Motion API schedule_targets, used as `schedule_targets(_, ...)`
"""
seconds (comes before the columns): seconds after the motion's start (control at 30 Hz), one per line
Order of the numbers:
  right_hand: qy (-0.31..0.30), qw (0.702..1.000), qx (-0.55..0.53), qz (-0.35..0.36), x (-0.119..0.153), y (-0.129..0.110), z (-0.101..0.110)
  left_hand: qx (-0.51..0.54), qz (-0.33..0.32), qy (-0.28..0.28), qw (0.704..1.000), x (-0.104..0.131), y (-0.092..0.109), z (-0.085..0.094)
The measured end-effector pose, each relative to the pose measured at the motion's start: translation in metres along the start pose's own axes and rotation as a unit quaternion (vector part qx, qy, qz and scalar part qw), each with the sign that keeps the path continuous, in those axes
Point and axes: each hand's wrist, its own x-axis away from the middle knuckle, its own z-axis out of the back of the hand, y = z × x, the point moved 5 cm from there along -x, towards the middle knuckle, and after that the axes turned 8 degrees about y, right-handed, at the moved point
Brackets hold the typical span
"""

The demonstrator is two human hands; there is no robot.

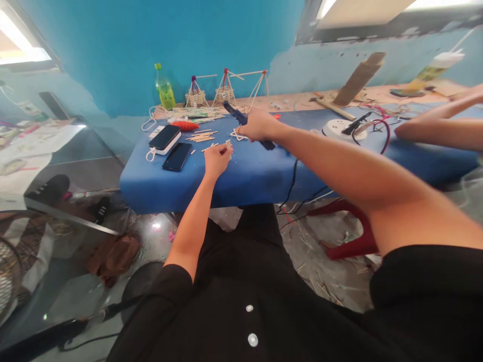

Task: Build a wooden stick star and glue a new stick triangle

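My left hand is closed on a short wooden stick above the front of the blue table. My right hand is wrapped round a dark glue gun, whose dark ends show on both sides of the fist. Just under my right hand lies a small frame of pale sticks, partly hidden by the fingers. Several loose wooden sticks lie left of my hands.
Two phones, a red object and a green bottle are on the left. Stick models stand at the back. A white power hub with cables and another person's arm are at the right.
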Motion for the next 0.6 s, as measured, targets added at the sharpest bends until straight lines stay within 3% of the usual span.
schedule_targets(0.07,0.002,0.993,-0.117,-0.022,0.013,0.015,-0.01,0.014,0.004,-0.009,1.0,-0.001,-0.004,-0.002)
schedule_targets(0.2,0.042,0.969,-0.242,-0.014,0.034,0.04,-0.032,0.015,-0.002,-0.011,1.0,0.0,-0.006,-0.004)
schedule_targets(0.33,0.083,0.933,-0.351,-0.005,0.041,0.063,-0.047,-0.013,-0.008,-0.005,1.0,-0.01,0.0,0.008)
schedule_targets(0.5,0.092,0.895,-0.435,0.013,0.043,0.085,-0.054,-0.091,-0.028,-0.012,0.995,-0.067,0.002,0.041)
schedule_targets(0.6,0.104,0.868,-0.484,0.023,0.046,0.095,-0.054,-0.205,-0.085,-0.107,0.969,-0.101,-0.002,0.048)
